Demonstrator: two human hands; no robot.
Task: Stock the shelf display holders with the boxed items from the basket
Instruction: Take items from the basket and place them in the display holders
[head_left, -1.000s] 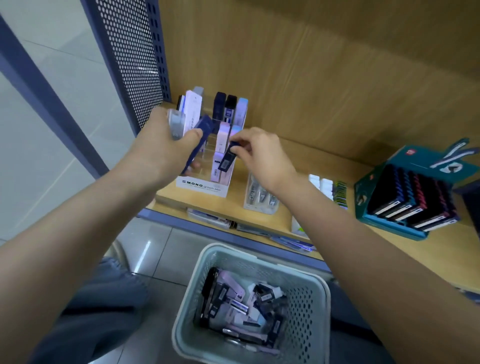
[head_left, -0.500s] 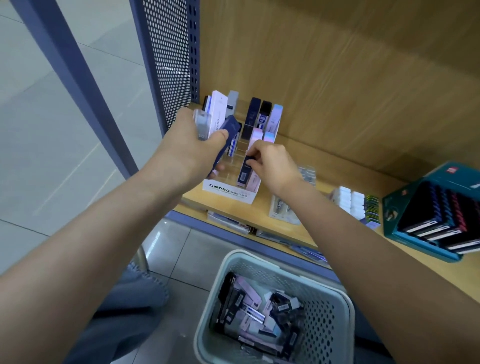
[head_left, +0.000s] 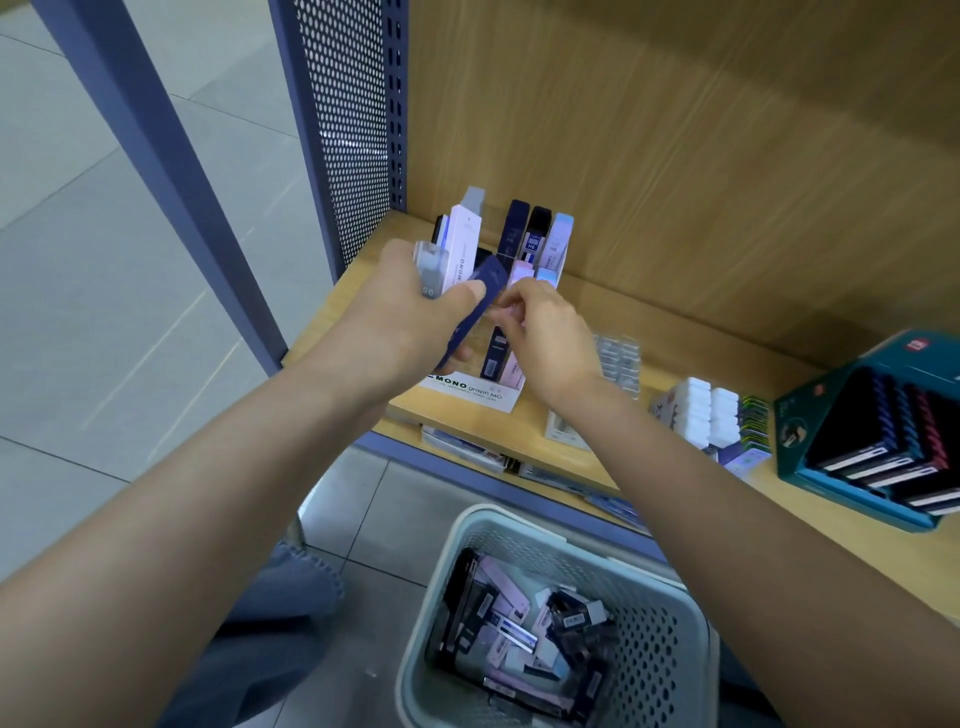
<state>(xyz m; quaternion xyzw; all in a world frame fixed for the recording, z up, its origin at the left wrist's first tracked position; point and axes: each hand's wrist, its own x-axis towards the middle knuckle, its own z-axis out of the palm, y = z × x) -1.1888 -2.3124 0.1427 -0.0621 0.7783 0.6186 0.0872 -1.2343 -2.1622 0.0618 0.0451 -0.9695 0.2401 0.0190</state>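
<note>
At the far left of the frame a blue-grey post (head_left: 156, 156) and a perforated metal panel (head_left: 348, 130) stand at the edge of the wooden shelf (head_left: 665, 317). Just right of them, at mid-frame, the left hand (head_left: 410, 322) is curled round a small bundle of boxes, a clear grey-topped pack (head_left: 431, 270) and a dark blue box (head_left: 478, 296) tilting out under the thumb. It holds them in front of the clear display holder (head_left: 470, 392), which stands on the shelf's left end with boxed items upright in its slots, including a navy box (head_left: 496, 356) and a pink box (head_left: 515, 370) in the front row. The right hand (head_left: 545, 338) is just beside the left, its fingertips (head_left: 511, 306) drawn together above those front slots; whether they pinch anything cannot be told. Below, at the bottom centre, the grey basket (head_left: 660, 654) sits on the floor with more boxed items (head_left: 509, 623) lying loose inside. Further right on the shelf are white erasers (head_left: 696, 410) and a teal display box (head_left: 795, 415) of dark packs.
</note>
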